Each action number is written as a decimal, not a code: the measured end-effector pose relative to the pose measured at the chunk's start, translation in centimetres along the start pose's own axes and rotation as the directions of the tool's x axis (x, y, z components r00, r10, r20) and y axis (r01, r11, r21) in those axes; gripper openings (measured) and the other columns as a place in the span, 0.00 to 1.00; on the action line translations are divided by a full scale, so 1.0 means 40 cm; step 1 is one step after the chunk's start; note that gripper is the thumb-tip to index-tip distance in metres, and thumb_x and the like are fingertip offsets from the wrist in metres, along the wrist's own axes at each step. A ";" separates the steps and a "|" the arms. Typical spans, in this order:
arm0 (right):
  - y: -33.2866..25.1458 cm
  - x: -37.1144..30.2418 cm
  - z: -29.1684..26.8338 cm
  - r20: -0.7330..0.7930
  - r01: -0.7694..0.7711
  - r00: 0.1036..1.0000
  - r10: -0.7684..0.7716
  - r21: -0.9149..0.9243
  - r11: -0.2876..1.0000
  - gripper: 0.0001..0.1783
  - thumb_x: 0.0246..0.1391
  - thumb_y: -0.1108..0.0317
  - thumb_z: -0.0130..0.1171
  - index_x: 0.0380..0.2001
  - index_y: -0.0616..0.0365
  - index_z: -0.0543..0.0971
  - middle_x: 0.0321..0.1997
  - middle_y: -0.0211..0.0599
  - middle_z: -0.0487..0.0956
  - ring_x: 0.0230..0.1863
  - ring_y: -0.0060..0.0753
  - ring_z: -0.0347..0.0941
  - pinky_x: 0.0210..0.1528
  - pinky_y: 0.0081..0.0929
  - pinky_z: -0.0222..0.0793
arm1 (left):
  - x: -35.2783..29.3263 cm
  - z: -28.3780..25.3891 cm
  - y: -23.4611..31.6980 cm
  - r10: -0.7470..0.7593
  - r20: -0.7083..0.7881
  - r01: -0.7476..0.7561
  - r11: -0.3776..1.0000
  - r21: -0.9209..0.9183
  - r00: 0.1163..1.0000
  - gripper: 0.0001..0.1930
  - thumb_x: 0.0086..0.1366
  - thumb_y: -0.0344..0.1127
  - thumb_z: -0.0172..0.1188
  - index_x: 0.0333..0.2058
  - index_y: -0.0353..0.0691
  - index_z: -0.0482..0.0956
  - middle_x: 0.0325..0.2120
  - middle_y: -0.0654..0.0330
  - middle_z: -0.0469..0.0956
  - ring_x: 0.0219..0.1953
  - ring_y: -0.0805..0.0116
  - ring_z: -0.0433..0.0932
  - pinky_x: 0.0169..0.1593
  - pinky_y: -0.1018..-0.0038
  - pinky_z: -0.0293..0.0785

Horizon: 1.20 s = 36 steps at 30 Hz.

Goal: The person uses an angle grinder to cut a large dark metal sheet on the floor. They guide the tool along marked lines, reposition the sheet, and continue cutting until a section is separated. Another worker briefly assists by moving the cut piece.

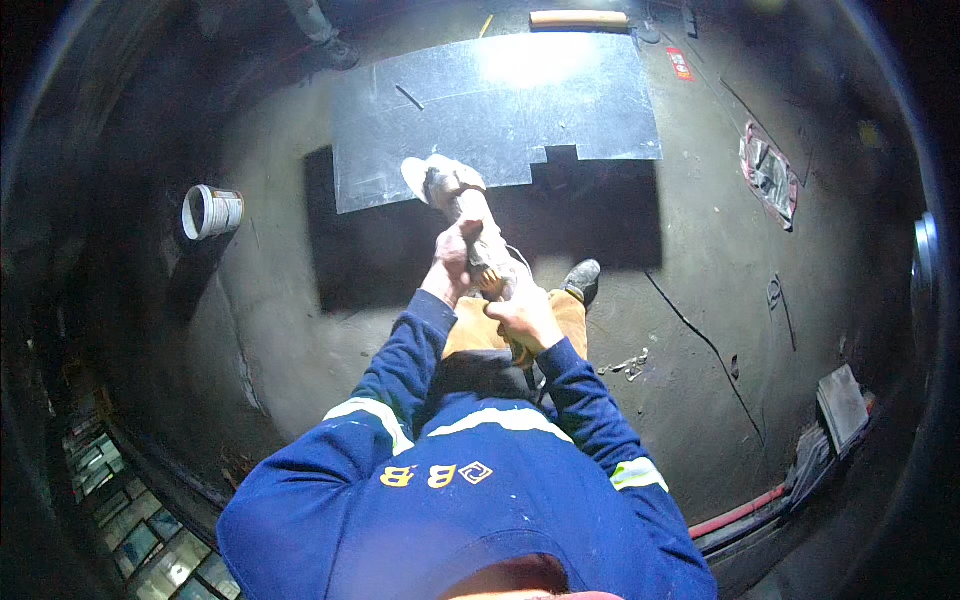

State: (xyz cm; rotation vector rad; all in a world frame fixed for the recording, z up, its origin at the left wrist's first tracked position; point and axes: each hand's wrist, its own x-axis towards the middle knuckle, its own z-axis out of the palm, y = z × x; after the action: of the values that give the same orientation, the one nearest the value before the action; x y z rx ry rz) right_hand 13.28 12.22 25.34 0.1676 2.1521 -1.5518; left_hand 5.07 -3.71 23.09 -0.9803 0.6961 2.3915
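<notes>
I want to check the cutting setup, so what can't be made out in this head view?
- Grinder disc: hidden under its guard.
- Metal sheet far end: washed out by glare.
- Left hand and right hand fingers: wrapped round the tool, underside unseen.
- Bucket contents: too dark.

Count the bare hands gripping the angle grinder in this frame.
2. The left hand grips the grey-and-yellow angle grinder at its front, near the disc guard; the right hand holds its rear, by the cable. No other hands show.
</notes>
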 end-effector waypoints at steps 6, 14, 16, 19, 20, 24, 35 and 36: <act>-0.287 -0.025 0.137 0.129 0.187 0.977 -0.168 -0.148 0.971 0.45 0.44 0.68 0.67 0.67 0.56 0.62 0.40 0.64 0.83 0.42 0.62 0.83 0.48 0.45 0.80 | -0.256 -0.050 0.223 0.349 0.175 -0.373 0.919 0.125 0.921 0.27 0.66 0.53 0.63 0.47 0.30 0.75 0.35 0.49 0.83 0.35 0.56 0.86 0.39 0.56 0.88; -0.459 -0.070 0.249 0.274 0.296 0.921 -0.277 -0.028 0.955 0.45 0.46 0.72 0.65 0.68 0.55 0.59 0.40 0.68 0.83 0.45 0.69 0.82 0.50 0.49 0.79 | -0.431 -0.108 0.364 0.460 0.286 -0.475 0.880 -0.017 0.841 0.27 0.67 0.49 0.66 0.51 0.30 0.74 0.39 0.47 0.82 0.40 0.56 0.86 0.42 0.60 0.88; -0.496 -0.080 0.253 0.298 0.303 0.913 -0.277 -0.044 0.952 0.44 0.48 0.72 0.65 0.68 0.55 0.59 0.39 0.66 0.83 0.44 0.66 0.83 0.49 0.48 0.80 | -0.438 -0.129 0.378 0.500 0.324 -0.517 0.855 -0.037 0.803 0.29 0.67 0.50 0.66 0.53 0.29 0.72 0.40 0.45 0.82 0.43 0.54 0.85 0.45 0.57 0.86; -0.524 -0.082 0.229 0.383 0.223 0.902 -0.198 -0.022 0.975 0.44 0.48 0.71 0.67 0.69 0.55 0.60 0.39 0.64 0.84 0.43 0.64 0.84 0.49 0.47 0.80 | -0.442 -0.139 0.382 0.461 0.323 -0.461 0.884 -0.081 0.827 0.29 0.67 0.49 0.66 0.53 0.30 0.72 0.40 0.46 0.81 0.41 0.55 0.85 0.44 0.58 0.86; -0.528 -0.081 0.222 0.398 0.195 0.902 -0.167 -0.032 0.980 0.45 0.47 0.70 0.68 0.69 0.54 0.60 0.39 0.61 0.84 0.41 0.59 0.85 0.47 0.45 0.81 | -0.441 -0.135 0.372 0.511 0.292 -0.513 0.855 -0.075 0.809 0.28 0.67 0.49 0.65 0.53 0.30 0.71 0.40 0.47 0.81 0.41 0.55 0.85 0.43 0.58 0.86; -0.510 -0.069 0.210 0.387 0.247 0.898 -0.208 -0.053 0.968 0.47 0.45 0.68 0.70 0.69 0.55 0.60 0.39 0.55 0.85 0.36 0.50 0.86 0.43 0.40 0.83 | -0.468 -0.084 0.352 0.615 0.261 -0.627 0.778 -0.045 0.744 0.27 0.66 0.48 0.64 0.52 0.30 0.71 0.40 0.49 0.80 0.41 0.56 0.84 0.41 0.59 0.87; -0.519 -0.029 0.154 0.486 0.306 0.840 -0.242 -0.056 0.950 0.45 0.45 0.68 0.72 0.66 0.55 0.63 0.42 0.56 0.85 0.43 0.55 0.85 0.48 0.42 0.80 | -0.462 -0.063 0.344 0.684 0.189 -0.696 0.718 -0.007 0.704 0.30 0.66 0.51 0.63 0.54 0.30 0.71 0.41 0.50 0.80 0.42 0.57 0.84 0.41 0.61 0.87; -0.532 -0.026 0.160 0.518 0.284 0.831 -0.204 -0.079 0.955 0.45 0.45 0.69 0.73 0.66 0.55 0.63 0.42 0.56 0.85 0.43 0.55 0.85 0.48 0.42 0.80 | -0.487 -0.058 0.342 0.682 0.125 -0.690 0.724 0.027 0.720 0.30 0.64 0.51 0.64 0.54 0.31 0.70 0.40 0.51 0.79 0.41 0.58 0.84 0.40 0.62 0.86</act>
State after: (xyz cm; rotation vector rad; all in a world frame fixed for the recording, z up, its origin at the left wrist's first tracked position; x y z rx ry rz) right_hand 8.34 -0.94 42.59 -0.5366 1.8980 -1.3549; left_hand 10.76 -19.90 39.78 -0.6041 1.2774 2.9887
